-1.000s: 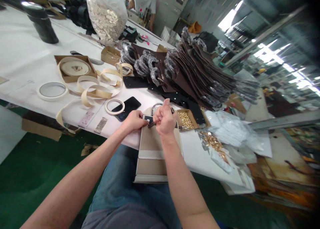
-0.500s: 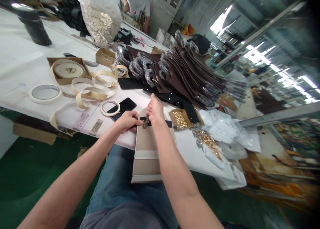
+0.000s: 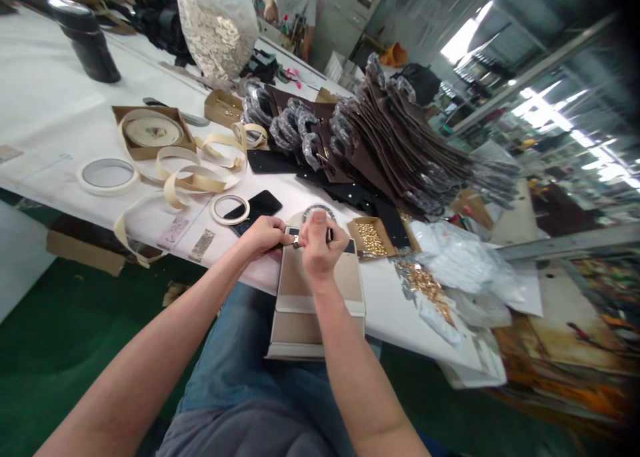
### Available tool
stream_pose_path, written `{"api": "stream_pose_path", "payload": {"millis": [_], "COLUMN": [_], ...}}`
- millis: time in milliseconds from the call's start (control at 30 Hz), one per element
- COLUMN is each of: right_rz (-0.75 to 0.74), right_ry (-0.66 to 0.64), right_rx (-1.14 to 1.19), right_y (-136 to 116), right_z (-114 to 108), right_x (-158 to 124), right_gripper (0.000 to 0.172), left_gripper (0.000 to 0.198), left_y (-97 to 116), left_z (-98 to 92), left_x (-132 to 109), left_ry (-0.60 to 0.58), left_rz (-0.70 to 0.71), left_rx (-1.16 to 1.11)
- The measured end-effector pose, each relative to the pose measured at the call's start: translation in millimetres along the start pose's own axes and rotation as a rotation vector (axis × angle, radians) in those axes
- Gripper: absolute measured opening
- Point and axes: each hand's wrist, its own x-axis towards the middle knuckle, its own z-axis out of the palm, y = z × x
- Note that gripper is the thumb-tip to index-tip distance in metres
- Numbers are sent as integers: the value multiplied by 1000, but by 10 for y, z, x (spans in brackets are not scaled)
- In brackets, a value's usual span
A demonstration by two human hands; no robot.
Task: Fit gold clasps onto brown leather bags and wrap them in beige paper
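Observation:
A beige panel (image 3: pixel 294 277) with pale cross bands and a black strip along its far end lies from the table edge over my lap. My left hand (image 3: pixel 266 236) is closed on its far left corner, thumb pressing on the black strip beside a small metal piece (image 3: pixel 296 238). My right hand (image 3: pixel 321 250) makes a fist above the strip, wrapped round a dark-handled tool (image 3: pixel 329 235); its working end is mostly hidden. Just behind the fist sits a round roll (image 3: pixel 318 210), partly covered. A black phone (image 3: pixel 263 205) lies left of the panel, partly beneath a tape roll (image 3: pixel 230 210).
A small box of gold-coloured studs (image 3: pixel 371 238) stands right of the panel, near loose gold pieces (image 3: pixel 425 287) and plastic bags (image 3: pixel 455 260). Dark brown bag pieces (image 3: pixel 400 137) are stacked behind. Cream ribbon (image 3: pixel 187 184) curls at left. Another person's hand (image 3: pixel 271 9) shows at the back.
My right hand has turned from a raised, tilted hold to an upright fist over the strip, uncovering the round roll behind. My left hand keeps its place on the panel's corner. The view has shifted slightly.

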Motion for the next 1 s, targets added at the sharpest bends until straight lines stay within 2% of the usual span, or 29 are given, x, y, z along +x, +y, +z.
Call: {"api": "stream_pose_path", "payload": {"millis": [100,200,267,400,467,567,667,767,867,1000], "right_rz": [-245,-235,-125,147,257,437,547,561,477,246], "right_ry": [104,136,179,244,225,133,78,54,47,70], "right_rx": [-170,-179,-72,185,222,218,182,127,77,36], "right_y": [41,57,40,-38,-53,-19,26,40,29,-12], "right_z": [101,170,130,-75,-112,-11,161,266,286,248], "right_x": [29,149,339,915,1172,1387,1433,1409,1316,1010], "right_gripper": [67,68,71,77,76,72,71,72,72,73], "left_gripper": [34,32,34,35,35,36,33,35,39,37], "left_y": [-33,-21,9,60,64,52,30,-1,-36,-76], "left_z": [-29,-30,-8,58,83,96,89,86,101,121], "left_x": [34,27,-3,-59,-68,-72,-86,-103,-102,-68], "left_ry": [-20,-33,-18,33,49,58,49,44,52,57], "left_rz": [3,23,20,6,10,20,29,26,29,42], "left_rx": [6,-10,15,109,143,161,131,71,12,37]}}
